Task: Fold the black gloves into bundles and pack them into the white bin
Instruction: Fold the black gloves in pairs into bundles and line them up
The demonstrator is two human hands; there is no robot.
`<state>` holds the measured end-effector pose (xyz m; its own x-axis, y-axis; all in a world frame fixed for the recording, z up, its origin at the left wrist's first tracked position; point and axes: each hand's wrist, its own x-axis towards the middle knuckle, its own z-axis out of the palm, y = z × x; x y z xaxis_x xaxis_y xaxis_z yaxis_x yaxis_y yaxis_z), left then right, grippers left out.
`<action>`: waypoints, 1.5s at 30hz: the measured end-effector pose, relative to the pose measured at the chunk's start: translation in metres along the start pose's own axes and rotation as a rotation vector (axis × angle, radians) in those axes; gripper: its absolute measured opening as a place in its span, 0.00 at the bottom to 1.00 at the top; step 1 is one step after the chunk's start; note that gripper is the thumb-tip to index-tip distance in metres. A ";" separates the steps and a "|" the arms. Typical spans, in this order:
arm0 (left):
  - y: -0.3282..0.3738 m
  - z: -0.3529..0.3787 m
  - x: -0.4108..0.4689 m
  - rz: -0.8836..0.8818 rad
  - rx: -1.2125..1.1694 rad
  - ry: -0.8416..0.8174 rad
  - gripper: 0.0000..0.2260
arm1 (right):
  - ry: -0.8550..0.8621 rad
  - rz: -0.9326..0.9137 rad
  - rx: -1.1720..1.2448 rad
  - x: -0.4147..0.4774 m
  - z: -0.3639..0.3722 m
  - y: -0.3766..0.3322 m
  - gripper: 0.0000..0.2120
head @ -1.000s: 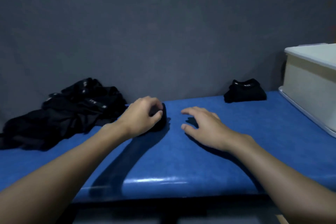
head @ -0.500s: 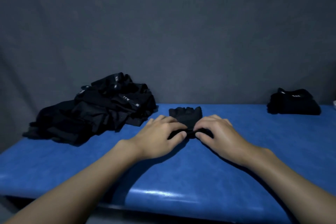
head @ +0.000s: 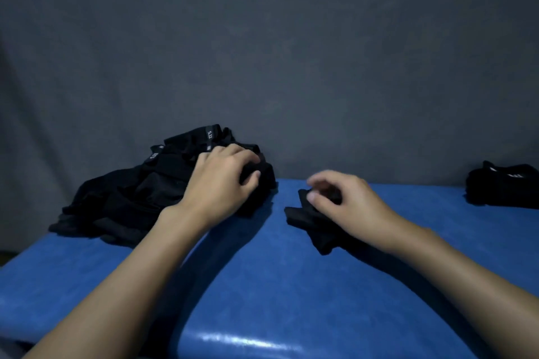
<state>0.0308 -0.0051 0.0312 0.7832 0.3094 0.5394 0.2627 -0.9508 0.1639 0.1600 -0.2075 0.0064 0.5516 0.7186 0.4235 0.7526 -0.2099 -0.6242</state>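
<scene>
Gripped black glove (head: 264, 183) at pile (head: 131, 195) edge, centre-left of frame, with left hand (head: 221, 181); pinched second glove (head: 306, 220), centre, in curled right hand (head: 350, 204).

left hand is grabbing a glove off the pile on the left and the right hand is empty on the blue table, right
Not quite: the head view shows the right hand pinching a loose black glove on the blue table, not empty. The left hand does grip an outer glove of the glove pile on the left.

Dim bluish light, glare streak on the table (head: 233, 341), right hand (head: 344, 201) motion-blurred
</scene>
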 end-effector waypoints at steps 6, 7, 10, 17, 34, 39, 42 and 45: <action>-0.018 0.002 0.002 -0.049 0.002 -0.052 0.13 | -0.108 0.151 0.182 0.071 0.044 -0.014 0.20; -0.019 0.003 0.001 -0.047 -0.001 -0.052 0.13 | -0.114 0.174 0.187 0.077 0.049 -0.014 0.20; -0.021 0.005 0.002 -0.049 -0.025 -0.039 0.12 | -0.100 0.197 0.213 0.086 0.061 -0.016 0.16; -0.023 -0.001 0.004 -0.088 -0.117 -0.006 0.10 | 0.053 0.185 0.256 0.088 0.064 -0.025 0.09; 0.029 -0.010 -0.001 -0.174 -0.685 -0.081 0.16 | 0.427 0.101 0.657 0.033 -0.015 -0.047 0.12; 0.065 -0.004 -0.001 -0.223 -1.092 -0.229 0.16 | 0.401 0.087 0.683 0.002 -0.035 -0.035 0.12; 0.081 0.004 -0.002 -0.220 -1.192 -0.271 0.16 | 0.385 0.099 0.681 -0.012 -0.043 -0.026 0.10; 0.088 0.013 -0.001 -0.284 -1.410 -0.243 0.18 | 0.372 0.083 0.651 -0.022 -0.047 -0.022 0.10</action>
<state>0.0607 -0.0890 0.0341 0.9117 0.3437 0.2250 -0.2259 -0.0380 0.9734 0.1484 -0.2496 0.0414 0.7691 0.4220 0.4799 0.4023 0.2638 -0.8767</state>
